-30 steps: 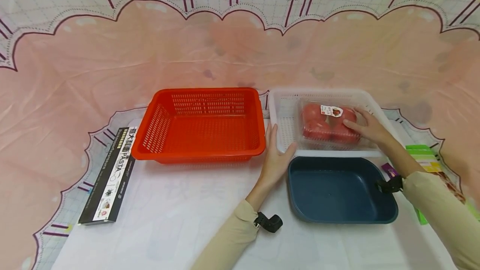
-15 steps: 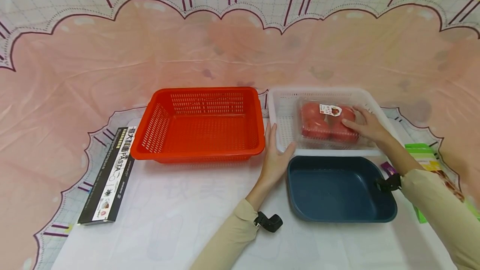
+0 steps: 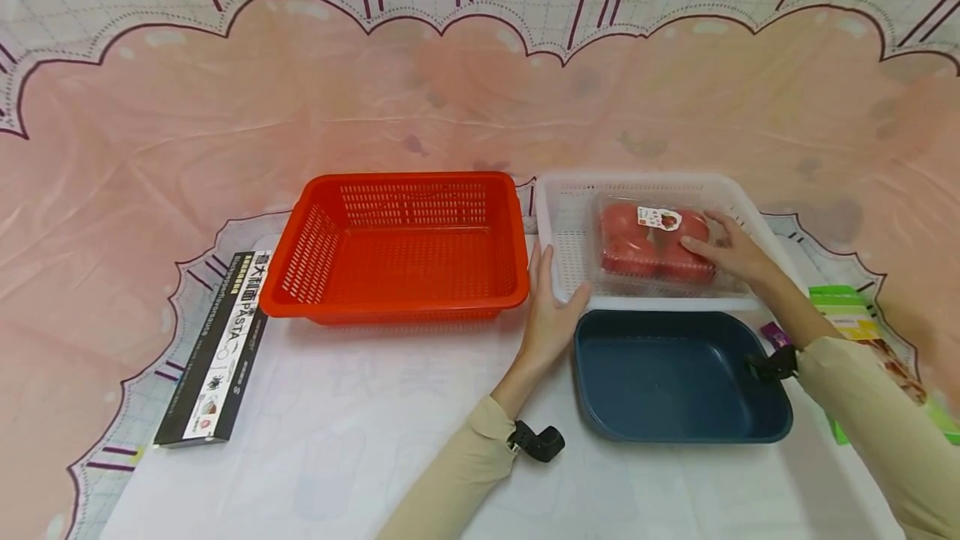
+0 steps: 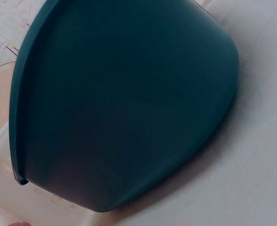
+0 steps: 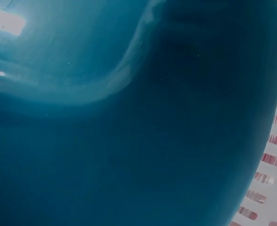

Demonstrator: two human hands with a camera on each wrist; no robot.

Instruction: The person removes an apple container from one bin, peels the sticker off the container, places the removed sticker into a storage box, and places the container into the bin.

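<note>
A clear plastic box of tomatoes [image 3: 627,252] with a white label lies inside the white slotted basket [image 3: 566,190]. My right hand [image 3: 738,257] holds the box at its right end, thumb on top and fingers bent over the far right corner. With fingers straight, my left hand [image 3: 551,319] touches the white basket's left front corner, its thumb spread along the front rim. In front of that basket stands a dark blue basin [image 3: 675,382], under my right wrist. The basin [image 4: 129,103] fills most of the left wrist view, and its inside [image 5: 129,150] fills the right one.
A red slotted basket [image 3: 412,265] stands left of the white one. A black and white pasta box [image 3: 213,348] lies at the left. On the right, a green package [image 3: 843,307] and a small purple item [image 3: 776,335] are partly covered by my right arm.
The tomato box and my right hand have shifted very slightly left, along with a small drift of the whole view. My left hand keeps its place at the white basket's corner.
</note>
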